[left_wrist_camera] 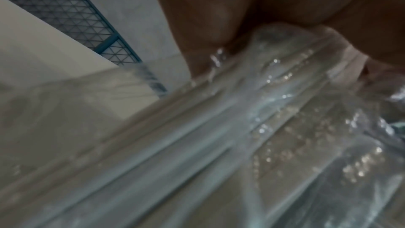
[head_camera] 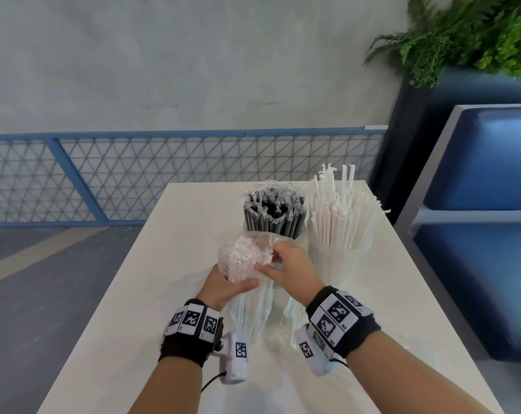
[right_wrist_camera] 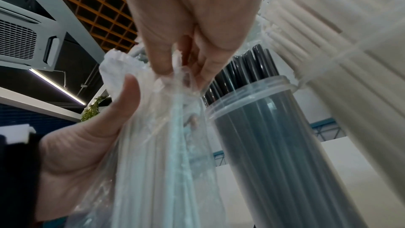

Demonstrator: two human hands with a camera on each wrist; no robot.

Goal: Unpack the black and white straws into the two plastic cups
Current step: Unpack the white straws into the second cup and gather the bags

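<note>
A clear plastic bag of white straws (head_camera: 247, 282) (left_wrist_camera: 219, 145) (right_wrist_camera: 166, 162) stands upright near the middle of the white table (head_camera: 151, 294). My left hand (head_camera: 226, 283) (right_wrist_camera: 83, 136) grips it round its upper part. My right hand (head_camera: 289, 264) (right_wrist_camera: 186, 44) pinches the bag's crumpled top edge. Behind stand two clear plastic cups: one full of black straws (head_camera: 272, 213) (right_wrist_camera: 271, 127), the other of white straws (head_camera: 339, 222) (right_wrist_camera: 342, 49).
Loose clear plastic wrap (head_camera: 295, 321) lies on the table under my right wrist. A blue bench (head_camera: 486, 204) stands to the table's right, with a plant (head_camera: 468, 34) above it. A blue mesh railing (head_camera: 133, 174) runs beyond the far edge.
</note>
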